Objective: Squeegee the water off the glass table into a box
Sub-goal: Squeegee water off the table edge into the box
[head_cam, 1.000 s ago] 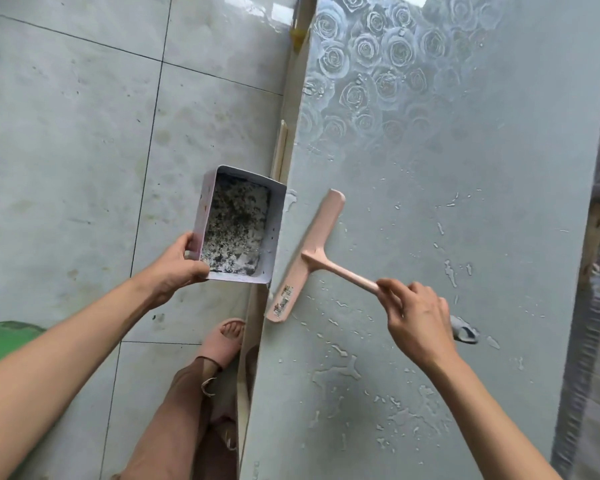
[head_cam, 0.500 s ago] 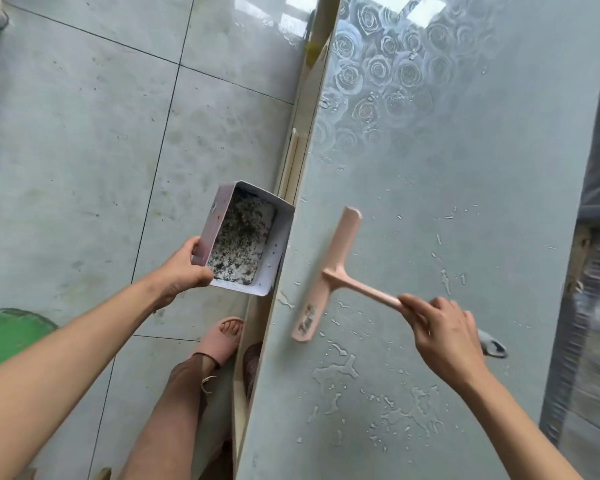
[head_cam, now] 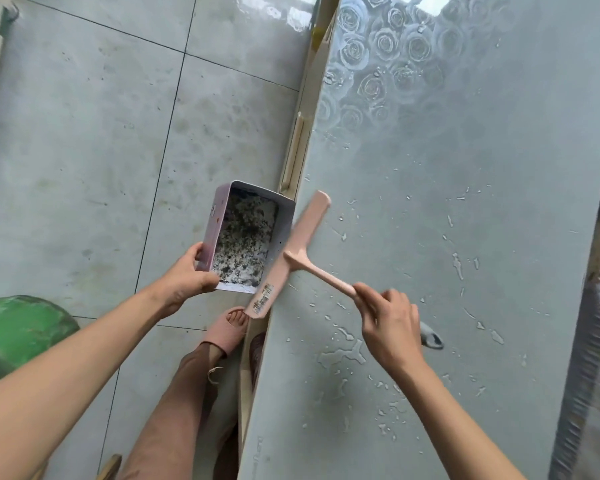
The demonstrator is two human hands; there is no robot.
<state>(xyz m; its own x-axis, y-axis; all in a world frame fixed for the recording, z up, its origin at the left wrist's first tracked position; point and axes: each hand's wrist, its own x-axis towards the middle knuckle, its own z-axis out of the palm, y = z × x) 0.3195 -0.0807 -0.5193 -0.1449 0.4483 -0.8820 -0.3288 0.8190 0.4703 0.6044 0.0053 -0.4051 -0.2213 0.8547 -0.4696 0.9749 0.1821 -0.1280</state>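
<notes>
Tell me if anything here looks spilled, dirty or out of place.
Water puddles and droplets lie scattered over the glass table. The box at its edge is speckled inside with dark debris.

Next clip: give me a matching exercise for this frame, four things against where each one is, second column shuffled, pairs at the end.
Things
1. box
2. squeegee
3. puddle
4. green object

Places
A. on the glass table, just beside the right hand
B. lower left of the view
C. held by the left hand, off the table's edge
D. blade overhanging the table's edge, handle gripped by the right hand

Pairs: 1-C; 2-D; 3-A; 4-B
</notes>
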